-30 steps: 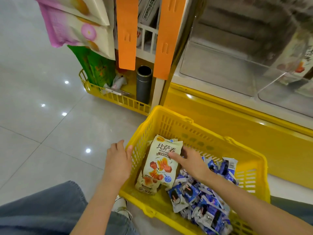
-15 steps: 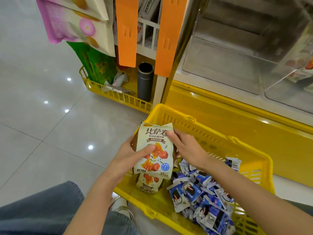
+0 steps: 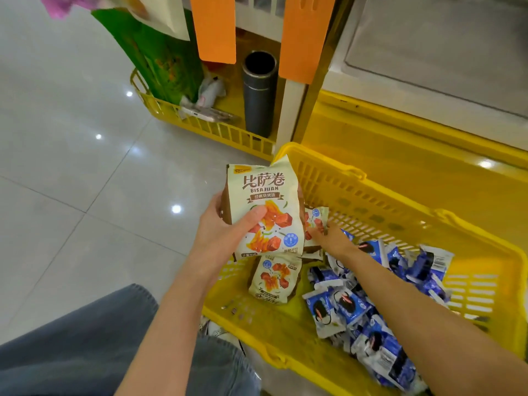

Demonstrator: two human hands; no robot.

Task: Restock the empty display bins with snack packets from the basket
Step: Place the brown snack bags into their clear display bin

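Left hand (image 3: 225, 232) raised, fingers curled behind a snack packet (image 3: 265, 207), thumb pressed across its front; right hand (image 3: 331, 238) reaches lower just beside it, fingertips hidden.

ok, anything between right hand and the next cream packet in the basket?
Nothing visible. The right hand touches that cream packet, partly hidden behind the held packet in the left hand; blue packets lie aside.
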